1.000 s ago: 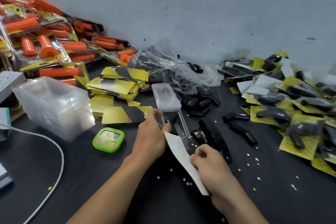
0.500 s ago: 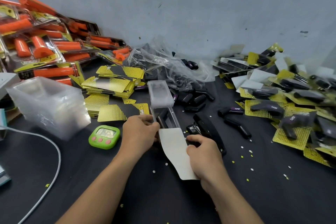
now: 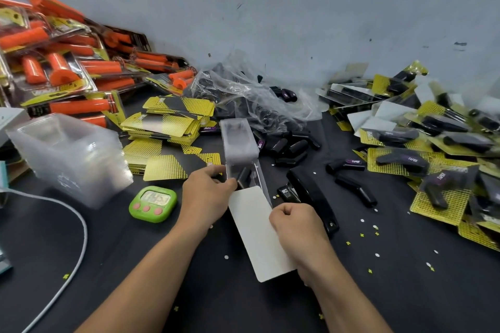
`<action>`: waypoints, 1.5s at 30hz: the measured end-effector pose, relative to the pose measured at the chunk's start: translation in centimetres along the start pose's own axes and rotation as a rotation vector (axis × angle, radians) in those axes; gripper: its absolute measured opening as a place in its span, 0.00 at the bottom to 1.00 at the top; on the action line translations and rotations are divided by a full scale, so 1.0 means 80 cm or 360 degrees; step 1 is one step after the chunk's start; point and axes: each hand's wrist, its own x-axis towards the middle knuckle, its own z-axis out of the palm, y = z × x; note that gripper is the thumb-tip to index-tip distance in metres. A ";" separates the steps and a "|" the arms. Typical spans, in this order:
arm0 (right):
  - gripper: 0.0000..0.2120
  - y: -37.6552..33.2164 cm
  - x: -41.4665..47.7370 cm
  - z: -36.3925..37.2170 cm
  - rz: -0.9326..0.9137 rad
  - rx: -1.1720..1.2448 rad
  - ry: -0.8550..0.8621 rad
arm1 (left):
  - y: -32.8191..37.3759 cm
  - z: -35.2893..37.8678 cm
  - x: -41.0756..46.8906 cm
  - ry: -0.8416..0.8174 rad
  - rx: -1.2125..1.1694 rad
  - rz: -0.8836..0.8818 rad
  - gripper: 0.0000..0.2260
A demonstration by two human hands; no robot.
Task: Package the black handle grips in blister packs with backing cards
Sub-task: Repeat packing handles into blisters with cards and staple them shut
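Note:
My left hand (image 3: 207, 192) grips the near left edge of a clear blister pack (image 3: 238, 146) that holds a black handle grip (image 3: 243, 177). My right hand (image 3: 296, 227) pinches the right edge of a backing card (image 3: 257, 232), white side up, whose far end sits inside the blister's open near end. Loose black handle grips (image 3: 290, 150) lie just beyond the blister. Yellow-and-black backing cards (image 3: 167, 124) are stacked to the left. A stack of empty clear blisters (image 3: 70, 157) stands at far left. Finished black packs (image 3: 422, 154) are piled at right.
A black stapler (image 3: 311, 197) lies right of my right hand. A green timer (image 3: 153, 204) sits left of my left hand. Orange-grip packs (image 3: 62, 62) fill the far left. A clear plastic bag (image 3: 251, 100) lies by the wall. A white cable (image 3: 73, 251) curves at left.
The backing card has gone further into the blister pack and lies flatter. Both hands stay on the pack and card, shifted slightly.

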 end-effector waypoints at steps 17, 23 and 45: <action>0.15 0.000 0.009 0.000 0.0014 0.0083 -0.0078 | 0.006 0.000 -0.011 0.0178 0.0208 0.0220 0.17; 0.18 0.000 0.011 0.002 0.0006 0.0055 -0.0012 | 0.007 -0.001 -0.009 0.0145 0.0289 0.0220 0.08; 0.18 -0.001 0.007 0.002 -0.0073 -0.0080 0.0037 | 0.005 -0.013 -0.001 -0.0139 -0.0252 -0.0259 0.22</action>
